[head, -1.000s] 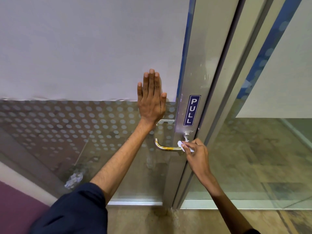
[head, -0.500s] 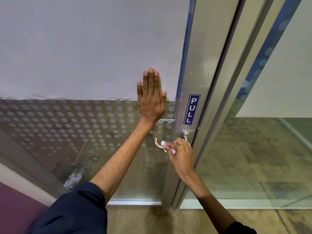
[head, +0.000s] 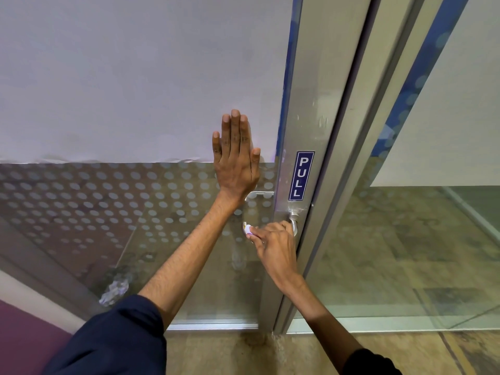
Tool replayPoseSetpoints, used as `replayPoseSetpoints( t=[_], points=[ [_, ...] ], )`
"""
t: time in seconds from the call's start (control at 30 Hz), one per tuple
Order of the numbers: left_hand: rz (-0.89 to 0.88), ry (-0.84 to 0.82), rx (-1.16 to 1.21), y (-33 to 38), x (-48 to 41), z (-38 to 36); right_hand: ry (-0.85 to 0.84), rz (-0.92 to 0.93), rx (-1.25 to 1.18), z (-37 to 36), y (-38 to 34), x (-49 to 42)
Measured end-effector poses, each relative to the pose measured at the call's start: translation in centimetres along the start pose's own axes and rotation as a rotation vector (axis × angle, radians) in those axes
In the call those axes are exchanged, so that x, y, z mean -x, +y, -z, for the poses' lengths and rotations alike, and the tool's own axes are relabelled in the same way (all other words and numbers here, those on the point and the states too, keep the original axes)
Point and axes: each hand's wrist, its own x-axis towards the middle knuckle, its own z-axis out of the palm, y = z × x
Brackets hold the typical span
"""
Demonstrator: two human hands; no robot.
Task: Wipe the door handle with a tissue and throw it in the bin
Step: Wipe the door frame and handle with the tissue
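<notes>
The right hand (head: 273,244) is now sitting further left along the door handle (head: 293,223) than it was a second ago: then it was pinching the tissue (head: 248,230) close to the handle's root by the metal door frame (head: 311,104), half a second ago it was midway along the lever, and now it is covering nearly the whole lever, with the tissue reaching the curved free end. Only the handle's neck beside the frame and a sliver of its tip are showing. The fingers of that hand are curling together over the lever, fingertips (head: 253,235) pinching the small white tissue against it, so just a corner of the tissue is peeking out at the left. The left hand (head: 236,163) is staying where it was in both earlier frames, pressing flat on the glass door (head: 108,207) above the handle, fingers straight and held close together, thumb slightly apart. A dark blue sleeve (head: 113,339) is covering the left upper arm. On the frame, just above the handle, a blue sticker (head: 301,175) is reading "PULL" in white capitals running vertically. The glass is carrying a pattern of frosted dots below a plain frosted band.
</notes>
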Motion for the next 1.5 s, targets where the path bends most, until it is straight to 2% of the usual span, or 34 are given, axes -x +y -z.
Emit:
replayPoseSetpoints(
  t=[0.43, 0.7, 0.83, 0.9, 1.0, 1.2, 1.5],
  points=[
    [0.003, 0.005, 0.001, -0.5, 0.1, -0.6, 0.017, 0.232, -0.004, 3.0, 6.6, 0.7],
    [0.008, 0.001, 0.004, -0.3, 0.0, -0.4, -0.048, 0.052, 0.076, 0.3, -0.2, -1.0],
    [0.0, 0.006, -0.006, -0.1, 0.1, -0.3, -0.053, -0.191, 0.061, -1.0, -2.6, -3.4],
    [0.0, 0.004, 0.001, -0.1, 0.0, -0.2, -0.045, -0.227, 0.039, -1.5, -2.4, -3.4],
    [0.0, 0.001, -0.001, -0.2, 0.0, -0.2, -0.027, -0.172, -0.075, -1.4, -1.0, -2.3],
    [-0.012, 0.001, -0.014, -0.3, 0.0, -0.1, -0.053, 0.07, -0.222, 1.1, 4.8, 0.0],
    [-0.01, -0.002, -0.024, -0.4, 0.1, -0.4, -0.151, 0.046, -0.185, 4.5, 11.1, -0.6]
  ],
)
